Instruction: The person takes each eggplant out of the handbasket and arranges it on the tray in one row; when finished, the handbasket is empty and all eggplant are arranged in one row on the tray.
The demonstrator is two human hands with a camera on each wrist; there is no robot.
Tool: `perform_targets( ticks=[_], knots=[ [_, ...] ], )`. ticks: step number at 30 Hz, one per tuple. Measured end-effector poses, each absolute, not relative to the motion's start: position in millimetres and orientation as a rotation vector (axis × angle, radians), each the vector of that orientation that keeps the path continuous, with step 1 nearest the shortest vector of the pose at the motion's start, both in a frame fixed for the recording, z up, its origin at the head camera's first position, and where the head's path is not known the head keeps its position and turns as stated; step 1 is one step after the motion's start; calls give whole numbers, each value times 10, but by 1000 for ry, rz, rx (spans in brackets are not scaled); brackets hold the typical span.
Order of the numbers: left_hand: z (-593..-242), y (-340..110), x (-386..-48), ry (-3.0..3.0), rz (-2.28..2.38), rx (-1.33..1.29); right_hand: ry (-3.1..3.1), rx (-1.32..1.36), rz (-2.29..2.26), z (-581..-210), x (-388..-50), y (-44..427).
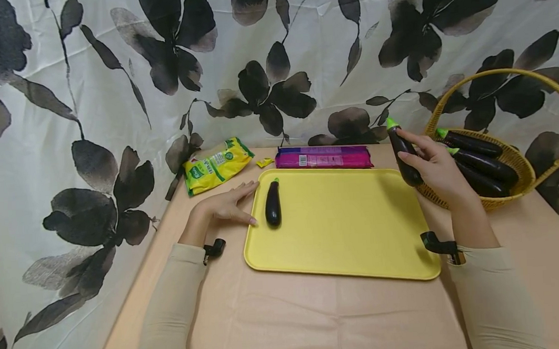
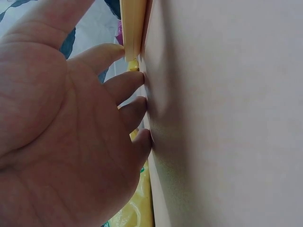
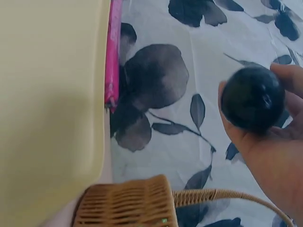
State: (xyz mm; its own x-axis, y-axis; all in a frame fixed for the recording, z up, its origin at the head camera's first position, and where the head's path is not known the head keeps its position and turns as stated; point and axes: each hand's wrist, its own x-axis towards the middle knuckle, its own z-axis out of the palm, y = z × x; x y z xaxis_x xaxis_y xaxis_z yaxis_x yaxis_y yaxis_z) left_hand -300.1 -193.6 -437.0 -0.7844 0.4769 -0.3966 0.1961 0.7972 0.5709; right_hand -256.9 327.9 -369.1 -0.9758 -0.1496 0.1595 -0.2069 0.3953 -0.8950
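In the head view my right hand grips a dark purple eggplant with a green tip, held up between the yellow tray and the wicker basket. The right wrist view shows that eggplant's rounded end between thumb and fingers. Another eggplant lies near the tray's left side, green tip pointing away. My left hand touches the tray's left edge with extended fingers; in the left wrist view its fingertips rest on the table. Several eggplants lie in the basket.
Behind the tray are a yellow-green packet, a small yellow wrapped piece and a long magenta-purple package. The basket's tall handle arches upward on the right. A floral cloth hangs behind the table.
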Motion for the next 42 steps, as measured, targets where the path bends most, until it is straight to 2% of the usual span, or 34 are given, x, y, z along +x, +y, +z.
perform_targets(
  ticks=[7, 20, 42],
  knots=[
    [-4360, -1942, -3000, 2439, 706, 487, -2635, 377, 1663, -3672, -2526, 3068],
    [-4350, -1954, -2993, 2424, 728, 478, -2652, 640, 1738, -3826, -2581, 2571],
    [-4361, -1957, -3016, 2401, 732, 472, -2876, 825, 1503, -4054, -2719, 1896]
  ],
)
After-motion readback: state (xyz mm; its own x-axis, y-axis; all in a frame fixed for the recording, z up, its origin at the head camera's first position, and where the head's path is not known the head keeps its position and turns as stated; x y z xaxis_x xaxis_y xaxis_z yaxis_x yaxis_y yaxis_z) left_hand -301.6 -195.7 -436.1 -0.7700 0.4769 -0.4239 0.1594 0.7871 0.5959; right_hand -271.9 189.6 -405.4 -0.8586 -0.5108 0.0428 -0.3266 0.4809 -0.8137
